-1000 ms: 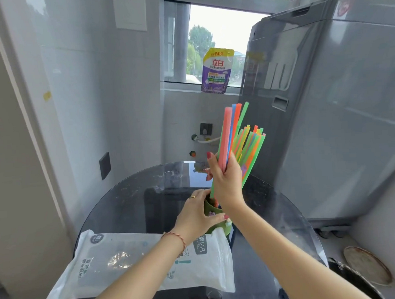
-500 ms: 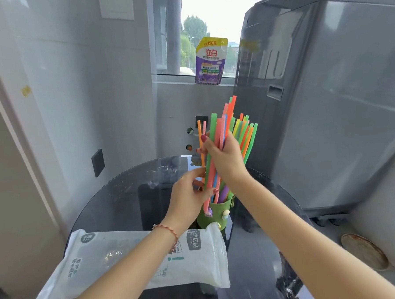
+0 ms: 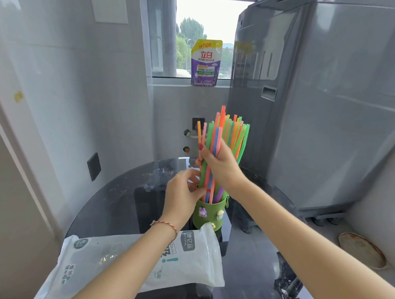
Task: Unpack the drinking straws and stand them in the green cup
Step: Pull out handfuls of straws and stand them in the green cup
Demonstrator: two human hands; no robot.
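A bundle of bright straws point(image 3: 228, 136) in orange, green, pink and blue stands with its lower ends inside the green cup point(image 3: 210, 213), which carries small figures on its side and sits on the round dark glass table point(image 3: 116, 199). My right hand point(image 3: 220, 166) is wrapped around the bundle at mid-height. My left hand point(image 3: 183, 195) is at the lower part of the bundle just above the cup's rim, fingers touching the straws. The straws' lower ends are hidden in the cup.
A white plastic straw bag point(image 3: 129, 265) lies flat on the table's near edge, under my left forearm. A grey washing machine point(image 3: 326, 97) stands close on the right. A purple detergent pouch point(image 3: 207, 63) sits on the window sill. A round dish point(image 3: 362, 250) lies on the floor.
The bundle has gone down into the cup. My left hand moved from the cup's side up to the straws. The view tilted up, showing the cup fully.
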